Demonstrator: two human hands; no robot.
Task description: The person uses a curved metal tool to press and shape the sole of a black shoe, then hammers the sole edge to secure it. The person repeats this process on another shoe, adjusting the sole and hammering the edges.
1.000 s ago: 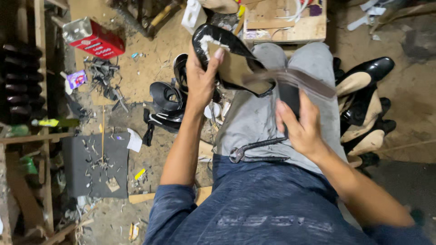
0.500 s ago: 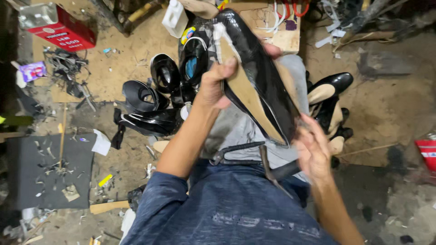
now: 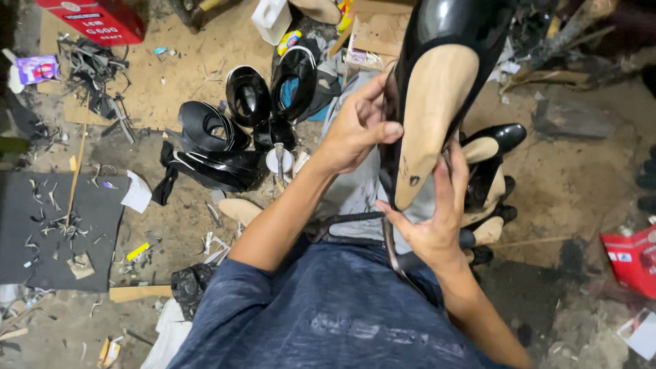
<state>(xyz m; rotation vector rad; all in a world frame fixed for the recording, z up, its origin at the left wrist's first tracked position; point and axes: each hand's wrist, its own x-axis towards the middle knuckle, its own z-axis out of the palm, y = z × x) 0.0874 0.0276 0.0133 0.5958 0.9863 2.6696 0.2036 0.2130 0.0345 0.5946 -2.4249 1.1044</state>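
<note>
I hold a glossy black shoe on a wooden last (image 3: 437,96) up close over my lap, its tan sole side facing me. My left hand (image 3: 355,126) grips the shoe's left edge, thumb on the tan sole. My right hand (image 3: 434,215) holds the narrow lower end from beneath, fingers up along its right side. A dark strap or tool (image 3: 355,219) lies across my grey-trousered lap under the hands.
Several black shoe uppers (image 3: 225,137) lie on the dirt floor to the left. More lasted black shoes (image 3: 495,154) are stacked right of my knee. A dark mat with scraps (image 3: 48,232) is at far left, red boxes (image 3: 96,20) top left and right edge (image 3: 632,256).
Both hands have raised the shoe closer to the camera and turned it upright, sole facing me. My right hand moved from my lap up onto the shoe's lower end.
</note>
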